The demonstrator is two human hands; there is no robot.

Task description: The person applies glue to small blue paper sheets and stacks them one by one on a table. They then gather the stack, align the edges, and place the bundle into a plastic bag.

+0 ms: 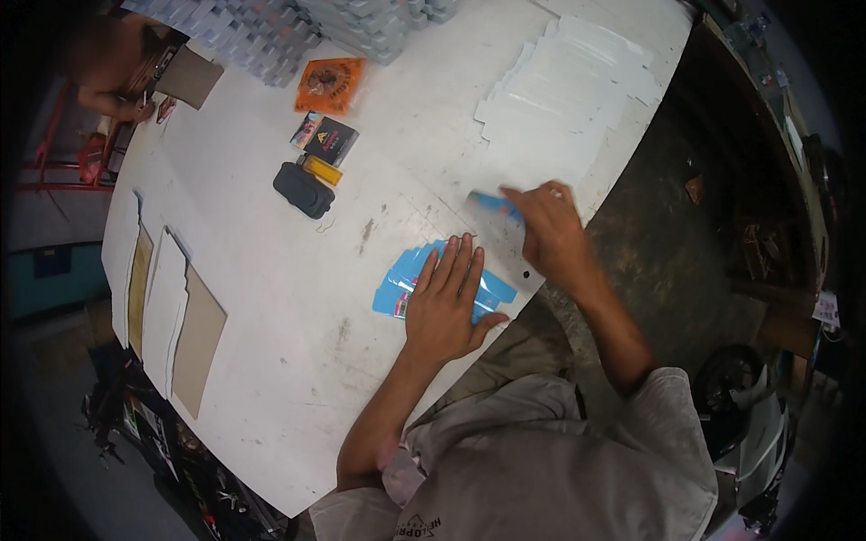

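A fanned stack of glossy blue printed card pieces [398, 281] lies near the table's front edge. My left hand [442, 311] rests flat across this stack, fingers stretched out and a little apart, hiding its middle. To the right, my right hand [552, 233] is closed on a blue card piece [492, 205] held at one end, just off the fan. Motion smears that piece slightly, and my fingers cover part of it. Beyond it, a wide spread of overlapping white card sheets [568, 81] covers the table's far right.
The white table [271, 298] carries a dark case [303, 190], a yellow lighter [322, 169], a small dark box [330, 140] and an orange packet [328, 86]. Grey stacked pieces [262, 41] stand at the back. Boards [200, 338] lie left; another person's hand [142, 111] is far left.
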